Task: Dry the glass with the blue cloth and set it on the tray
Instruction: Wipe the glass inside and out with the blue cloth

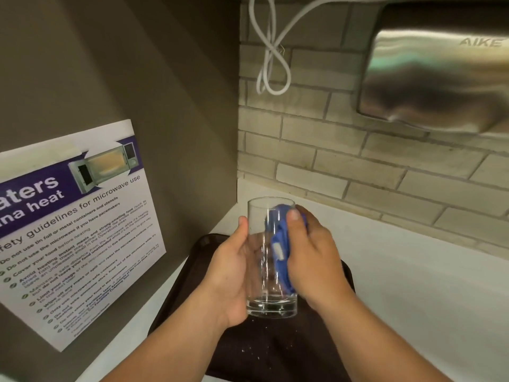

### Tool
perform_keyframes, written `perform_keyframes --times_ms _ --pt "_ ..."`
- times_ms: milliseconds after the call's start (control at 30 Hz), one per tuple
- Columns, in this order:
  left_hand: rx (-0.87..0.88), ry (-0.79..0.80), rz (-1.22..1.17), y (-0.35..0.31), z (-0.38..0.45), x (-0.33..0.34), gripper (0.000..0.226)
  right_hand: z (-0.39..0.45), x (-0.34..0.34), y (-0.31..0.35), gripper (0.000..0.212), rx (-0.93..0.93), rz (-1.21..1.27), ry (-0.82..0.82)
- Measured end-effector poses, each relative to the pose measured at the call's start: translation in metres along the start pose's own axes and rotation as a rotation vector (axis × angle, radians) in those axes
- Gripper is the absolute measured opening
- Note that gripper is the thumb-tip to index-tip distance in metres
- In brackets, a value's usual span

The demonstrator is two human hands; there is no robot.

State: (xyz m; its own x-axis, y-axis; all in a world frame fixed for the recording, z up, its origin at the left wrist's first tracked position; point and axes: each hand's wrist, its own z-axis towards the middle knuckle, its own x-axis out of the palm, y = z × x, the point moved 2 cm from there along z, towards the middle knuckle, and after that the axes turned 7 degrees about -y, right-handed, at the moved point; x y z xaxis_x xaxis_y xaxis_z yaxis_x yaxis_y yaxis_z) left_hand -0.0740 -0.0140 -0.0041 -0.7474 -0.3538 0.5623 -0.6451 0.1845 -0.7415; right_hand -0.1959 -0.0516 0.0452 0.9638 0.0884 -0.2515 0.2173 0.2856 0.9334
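- The blue cloth [279, 244] is mostly hidden, bunched between the right hand [311, 257] and the glass wall; only folds and a small white tag show.
- The dark brown plastic tray [275, 351] is largely covered by hands and forearms, and its near edge is cut off by the frame; pale specks dot its surface.
- The wall poster on microwave use [74, 232] is cut off at the left edge.
- The tall clear drinking glass [271, 257] is upright with a thick base, held above the tray, not resting on it.
- The left hand [231, 277] wraps the glass's left side, thumb near the rim.
- The right hand presses the cloth against the glass's right side.
- The tray sits on a white bench [399, 271] in a corner, under a steel hand dryer [440, 78].
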Motion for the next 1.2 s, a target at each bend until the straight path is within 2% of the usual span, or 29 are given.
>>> perform_keyframes --times_ms 67,133,200,300,367,433,500,600,667,733,800,833,900,967,1033,1067,1133,1200 --pt "-0.02 -0.021 -0.058 0.0 0.0 0.004 0.08 0.009 -0.002 -0.006 0.045 0.191 0.115 0.031" --pt "-0.029 0.006 -0.095 -0.003 -0.001 0.007 0.091 0.003 -0.002 -0.013 0.044 0.253 0.12 0.127" --pt "-0.021 0.048 -0.066 -0.005 -0.001 0.009 0.089 -0.004 0.0 -0.019 0.044 0.247 0.124 0.185" --pt "0.0 0.001 -0.003 -0.003 -0.003 0.009 0.074 -0.006 -0.001 -0.023 0.046 0.179 0.082 0.198" --pt "0.023 -0.057 0.06 -0.002 -0.003 0.007 0.085 -0.009 -0.003 -0.025 0.047 0.127 0.054 0.243" --pt "0.029 -0.082 0.094 -0.002 -0.003 0.004 0.096 -0.015 -0.006 -0.029 0.044 0.178 0.118 0.32" --pt "0.027 -0.107 0.115 -0.002 -0.003 0.002 0.097 -0.02 -0.01 -0.033 0.055 0.234 0.159 0.415" --pt "0.041 -0.116 0.129 -0.001 -0.003 -0.002 0.082 -0.028 -0.012 -0.037 0.075 0.123 0.013 0.501" --pt "0.045 -0.077 0.121 0.003 -0.004 -0.002 0.071 -0.028 -0.012 -0.025 0.067 0.028 -0.103 0.461" --pt "0.069 -0.027 0.123 0.007 -0.006 0.001 0.066 -0.016 -0.015 -0.016 0.049 -0.073 -0.017 0.266" --pt "0.064 0.021 0.088 0.009 -0.01 0.007 0.064 0.003 -0.017 -0.011 0.023 0.025 0.191 0.075" --pt "0.058 0.032 0.057 0.009 -0.009 0.01 0.065 0.01 -0.017 -0.011 0.021 0.101 0.26 0.043" --pt "0.044 0.006 0.003 0.004 -0.005 0.012 0.07 0.011 -0.019 -0.011 0.021 0.167 0.31 0.118" --pt "0.042 -0.059 -0.019 -0.005 0.0 0.009 0.079 -0.004 -0.02 -0.016 0.027 0.13 0.207 0.287" --pt "0.068 -0.092 0.006 -0.012 0.002 0.005 0.083 -0.024 -0.018 -0.024 0.06 0.109 0.045 0.422" --pt "0.071 -0.102 0.017 -0.012 0.001 0.003 0.083 -0.029 -0.016 -0.026 0.07 0.08 -0.029 0.419" --pt "0.051 -0.087 0.037 -0.009 0.0 0.0 0.08 -0.03 -0.011 -0.02 0.063 -0.033 -0.12 0.376" --pt "0.043 -0.023 0.057 -0.005 -0.002 0.0 0.072 -0.018 -0.011 -0.01 0.033 -0.094 -0.079 0.254"
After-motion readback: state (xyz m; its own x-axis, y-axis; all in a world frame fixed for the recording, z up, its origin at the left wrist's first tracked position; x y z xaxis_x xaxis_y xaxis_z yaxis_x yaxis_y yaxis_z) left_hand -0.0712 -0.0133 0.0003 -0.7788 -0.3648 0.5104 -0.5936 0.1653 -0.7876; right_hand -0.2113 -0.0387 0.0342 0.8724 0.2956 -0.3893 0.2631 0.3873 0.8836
